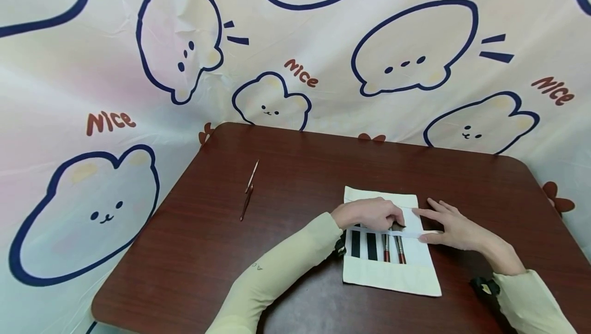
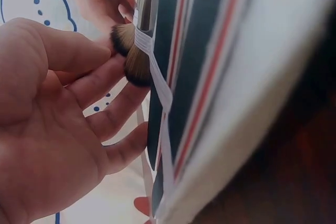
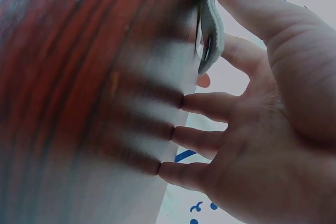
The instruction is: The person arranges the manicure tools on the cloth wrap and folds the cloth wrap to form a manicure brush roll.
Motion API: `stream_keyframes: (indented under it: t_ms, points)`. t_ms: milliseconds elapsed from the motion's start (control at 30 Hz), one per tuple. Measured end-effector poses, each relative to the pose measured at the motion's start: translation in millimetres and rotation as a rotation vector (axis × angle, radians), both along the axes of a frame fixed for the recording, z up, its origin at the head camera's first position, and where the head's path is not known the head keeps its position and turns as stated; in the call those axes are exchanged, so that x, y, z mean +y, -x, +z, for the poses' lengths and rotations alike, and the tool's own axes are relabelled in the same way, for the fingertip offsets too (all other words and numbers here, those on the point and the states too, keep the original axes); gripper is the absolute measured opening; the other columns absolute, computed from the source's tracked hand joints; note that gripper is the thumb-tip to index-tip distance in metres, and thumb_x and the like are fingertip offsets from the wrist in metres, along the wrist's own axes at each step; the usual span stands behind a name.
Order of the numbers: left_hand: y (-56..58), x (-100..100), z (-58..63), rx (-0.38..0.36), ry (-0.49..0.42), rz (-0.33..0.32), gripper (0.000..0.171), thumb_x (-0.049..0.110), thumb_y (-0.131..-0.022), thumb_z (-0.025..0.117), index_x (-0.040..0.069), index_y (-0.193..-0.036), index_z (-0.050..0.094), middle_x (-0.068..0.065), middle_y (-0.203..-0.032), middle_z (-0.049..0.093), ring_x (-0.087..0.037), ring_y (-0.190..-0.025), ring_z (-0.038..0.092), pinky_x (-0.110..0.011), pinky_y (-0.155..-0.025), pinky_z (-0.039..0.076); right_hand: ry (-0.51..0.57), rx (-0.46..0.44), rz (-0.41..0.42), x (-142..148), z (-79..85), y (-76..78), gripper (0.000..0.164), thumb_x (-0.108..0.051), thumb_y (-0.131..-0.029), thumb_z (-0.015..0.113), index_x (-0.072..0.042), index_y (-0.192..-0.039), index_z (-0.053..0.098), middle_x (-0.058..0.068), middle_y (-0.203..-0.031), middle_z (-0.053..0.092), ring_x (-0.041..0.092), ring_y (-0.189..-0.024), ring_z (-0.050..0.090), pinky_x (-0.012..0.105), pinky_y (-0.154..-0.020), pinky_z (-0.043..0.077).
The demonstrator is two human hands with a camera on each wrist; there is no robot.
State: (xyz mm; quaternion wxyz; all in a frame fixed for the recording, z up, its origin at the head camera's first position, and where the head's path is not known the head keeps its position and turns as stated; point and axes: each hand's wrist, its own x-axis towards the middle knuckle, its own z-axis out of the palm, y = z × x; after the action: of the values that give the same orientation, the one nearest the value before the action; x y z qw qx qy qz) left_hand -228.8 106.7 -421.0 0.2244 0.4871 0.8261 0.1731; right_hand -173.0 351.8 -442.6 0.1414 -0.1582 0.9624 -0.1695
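Observation:
A white cloth brush roll (image 1: 392, 277) lies flat, with dark strips and a white elastic band (image 1: 365, 230) across it. Two paintbrushes (image 1: 399, 252) with red handles and silver ferrules sit under the band; their brown, dark-tipped bristles (image 2: 137, 66) show in the left wrist view. My left hand (image 1: 376, 214) is over the roll, thumb and forefinger pinching at the bristles of one paintbrush, other fingers loosely bent. At the roll's right edge my right hand (image 1: 454, 226) spreads its fingers, thumb and forefinger on the cloth by the band's end, the other fingertips touching the table (image 3: 105, 93).
Two thin brush-like sticks (image 1: 247, 203) lie end to end on the left of the brown table (image 1: 184, 252). A printed cloth backdrop (image 1: 323, 31) hangs behind and on the left side of the table.

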Motion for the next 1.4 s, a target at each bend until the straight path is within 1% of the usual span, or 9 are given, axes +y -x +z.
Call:
stream_keyframes:
  t_ms: [167,233,367,433,600,700,900,1167,1400]
  points:
    - [3.6,-6,-0.6,-0.027,-0.039,0.051,0.034,0.015,-0.104,0.039,0.018,-0.125,0.065,0.009,-0.120,0.065,-0.001,-0.080,0.056,-0.013,-0.073,0.041,0.000,-0.005,-0.002,-1,-0.5,0.1,0.077,-0.055,-0.078,0.074,-0.017,-0.142,0.051,0.037,-0.153,0.025,0.060,-0.136,0.019,0.080,-0.095,0.026]
    - [5.9,-11,1.9,-0.058,-0.069,0.091,0.032,0.018,-0.105,0.040,0.017,-0.127,0.064,0.008,-0.119,0.064,-0.005,-0.073,0.054,-0.016,-0.069,0.042,-0.004,-0.008,-0.006,-1,-0.6,0.0,0.078,-0.054,-0.078,0.074,-0.017,-0.143,0.051,0.037,-0.153,0.024,0.060,-0.135,0.018,0.080,-0.094,0.027]
    - [11.7,-25,7.9,-0.096,-0.146,0.145,0.031,0.020,-0.105,0.042,0.014,-0.128,0.062,0.002,-0.119,0.064,-0.009,-0.069,0.052,-0.019,-0.067,0.044,-0.015,-0.015,-0.015,-1,-0.9,0.1,0.079,-0.055,-0.078,0.074,-0.018,-0.143,0.050,0.037,-0.153,0.024,0.060,-0.134,0.018,0.080,-0.094,0.027]
    - [14.9,-34,10.5,-0.099,-0.177,0.170,0.030,0.020,-0.105,0.043,0.013,-0.127,0.062,0.000,-0.117,0.064,-0.011,-0.070,0.052,-0.020,-0.066,0.044,-0.016,-0.019,-0.018,-1,-0.7,0.3,0.079,-0.056,-0.078,0.073,-0.018,-0.143,0.050,0.037,-0.153,0.024,0.060,-0.135,0.018,0.080,-0.094,0.026]
    - [19.9,-56,15.2,-0.093,-0.237,0.255,0.027,0.023,-0.104,0.047,0.016,-0.124,0.063,0.002,-0.118,0.065,-0.009,-0.089,0.056,-0.019,-0.077,0.047,-0.011,-0.021,-0.018,-2,1.0,0.5,0.079,-0.055,-0.078,0.073,-0.017,-0.143,0.050,0.037,-0.153,0.023,0.060,-0.135,0.017,0.080,-0.094,0.027]
    - [20.7,-67,16.2,-0.093,-0.260,0.280,0.026,0.025,-0.104,0.048,0.017,-0.124,0.063,0.003,-0.118,0.065,-0.009,-0.095,0.057,-0.019,-0.082,0.048,-0.010,-0.018,-0.017,-2,1.7,0.2,0.078,-0.054,-0.078,0.074,-0.017,-0.142,0.051,0.037,-0.153,0.023,0.060,-0.135,0.017,0.080,-0.094,0.027]
    - [19.7,-85,17.0,-0.085,-0.264,0.335,0.026,0.027,-0.104,0.049,0.017,-0.123,0.064,0.004,-0.114,0.065,-0.011,-0.095,0.057,-0.022,-0.084,0.049,-0.006,-0.013,-0.013,0,1.1,-0.5,0.078,-0.053,-0.078,0.074,-0.017,-0.143,0.051,0.037,-0.153,0.024,0.059,-0.135,0.017,0.080,-0.094,0.027]
    - [19.1,-112,25.4,-0.070,-0.274,0.424,0.026,0.029,-0.103,0.051,0.018,-0.122,0.065,0.004,-0.114,0.065,-0.014,-0.094,0.057,-0.026,-0.082,0.050,-0.001,-0.013,-0.010,-1,0.5,0.9,0.079,-0.054,-0.078,0.074,-0.016,-0.143,0.050,0.037,-0.153,0.023,0.060,-0.135,0.017,0.080,-0.094,0.027]
    - [15.9,-138,27.5,-0.008,-0.215,0.477,0.026,0.028,-0.101,0.054,0.017,-0.124,0.062,0.002,-0.114,0.066,-0.014,-0.093,0.058,-0.027,-0.083,0.051,-0.005,-0.012,-0.015,-1,-0.2,0.0,0.079,-0.055,-0.078,0.074,-0.017,-0.143,0.050,0.036,-0.153,0.024,0.059,-0.136,0.017,0.080,-0.094,0.027]
